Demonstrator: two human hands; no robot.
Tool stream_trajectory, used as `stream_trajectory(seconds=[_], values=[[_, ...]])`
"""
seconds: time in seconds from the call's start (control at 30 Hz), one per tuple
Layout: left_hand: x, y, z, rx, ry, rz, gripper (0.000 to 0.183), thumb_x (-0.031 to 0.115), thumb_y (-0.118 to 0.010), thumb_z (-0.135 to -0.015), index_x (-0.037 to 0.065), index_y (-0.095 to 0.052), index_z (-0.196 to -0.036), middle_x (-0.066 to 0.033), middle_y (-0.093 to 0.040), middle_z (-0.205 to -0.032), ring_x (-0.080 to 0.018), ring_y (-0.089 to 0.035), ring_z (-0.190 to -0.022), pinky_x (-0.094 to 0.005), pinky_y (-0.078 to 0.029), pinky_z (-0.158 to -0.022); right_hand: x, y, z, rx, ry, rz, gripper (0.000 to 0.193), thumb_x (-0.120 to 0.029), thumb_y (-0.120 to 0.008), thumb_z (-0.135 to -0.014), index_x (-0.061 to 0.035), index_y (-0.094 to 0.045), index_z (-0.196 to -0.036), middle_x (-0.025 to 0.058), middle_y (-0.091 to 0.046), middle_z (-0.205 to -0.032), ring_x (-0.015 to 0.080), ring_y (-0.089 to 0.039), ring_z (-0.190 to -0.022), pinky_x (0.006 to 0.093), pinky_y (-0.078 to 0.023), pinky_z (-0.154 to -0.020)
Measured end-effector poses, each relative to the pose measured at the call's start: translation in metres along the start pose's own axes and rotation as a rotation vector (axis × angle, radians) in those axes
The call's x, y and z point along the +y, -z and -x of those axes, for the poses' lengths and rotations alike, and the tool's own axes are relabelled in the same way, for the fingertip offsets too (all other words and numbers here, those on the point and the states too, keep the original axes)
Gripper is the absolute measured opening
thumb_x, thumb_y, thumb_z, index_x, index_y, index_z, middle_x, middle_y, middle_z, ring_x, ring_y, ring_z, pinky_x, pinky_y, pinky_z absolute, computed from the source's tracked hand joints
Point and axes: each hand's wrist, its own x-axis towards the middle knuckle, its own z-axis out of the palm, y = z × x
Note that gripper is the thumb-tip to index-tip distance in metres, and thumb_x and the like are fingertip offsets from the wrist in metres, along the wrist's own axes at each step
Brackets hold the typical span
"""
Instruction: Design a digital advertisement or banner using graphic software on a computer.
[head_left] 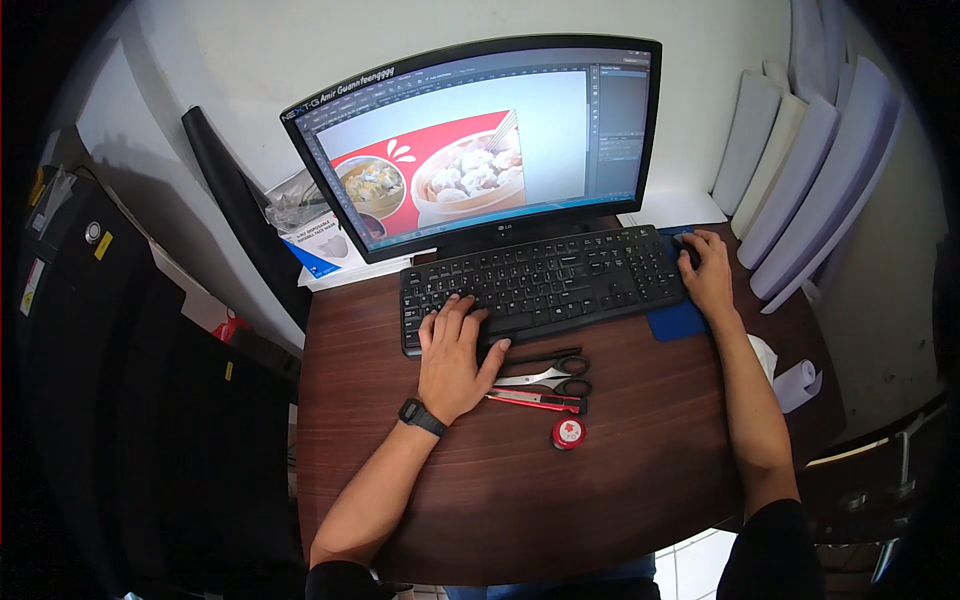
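Note:
My left hand lies over the left end of a black keyboard, fingers spread on the keys, with a dark watch on the wrist. My right hand is curled over a dark mouse, mostly hidden beneath it, on a blue mouse pad. Beside my left thumb lie a slim black stick-like thing, scissors with black handles, and a red cutter knife. A small round red-and-white item sits just nearer to me.
Behind the keyboard stands a monitor showing pictures of food in bowls. Tall paper rolls lean at the right; a small roll lies by my right forearm. A blue-and-white box is left of the monitor. A large black machine flanks the wooden desk.

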Motion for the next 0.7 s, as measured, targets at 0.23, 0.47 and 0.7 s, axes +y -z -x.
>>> stream_trajectory(seconds=[0.23, 0.47, 0.7], values=[[0.0004, -0.0002, -0.0009, 0.004, -0.005, -0.002, 0.048, 0.033, -0.07, -0.095, 0.0, -0.063, -0.129, -0.02, -0.055, -0.143, -0.0395, -0.044, -0.143, -0.0532, -0.028, -0.118, -0.0018, 0.0011, -0.0005, -0.007, -0.013, 0.002, 0.029, -0.013, -0.07, -0.09, -0.0036, -0.074, -0.117, 0.0183, -0.066, -0.125, 0.0379, -0.061, -0.119, 0.0448, -0.05, -0.104], [0.001, 0.0004, -0.001, -0.001, 0.002, -0.001, 0.048, 0.033, -0.07, -0.095, 0.0, -0.063, -0.129, -0.0202, -0.055, -0.142, -0.0399, -0.045, -0.143, -0.0541, -0.028, -0.118, -0.0023, 0.0005, -0.0004, 0.012, 0.0, 0.001, 0.029, -0.013, -0.071, -0.089, -0.003, -0.074, -0.117, 0.0188, -0.066, -0.125, 0.0384, -0.061, -0.119, 0.0447, -0.05, -0.104], [0.0006, -0.0005, 0.0001, -0.005, 0.003, -0.007, 0.049, 0.033, -0.071, -0.094, 0.0, -0.062, -0.13, -0.02, -0.055, -0.143, -0.0396, -0.044, -0.143, -0.0543, -0.027, -0.118, -0.0021, 0.0009, 0.0009, 0.011, 0.008, 0.001, 0.03, -0.012, -0.071, -0.09, -0.0026, -0.074, -0.118, 0.0195, -0.066, -0.125, 0.039, -0.061, -0.119, 0.0451, -0.05, -0.104]])
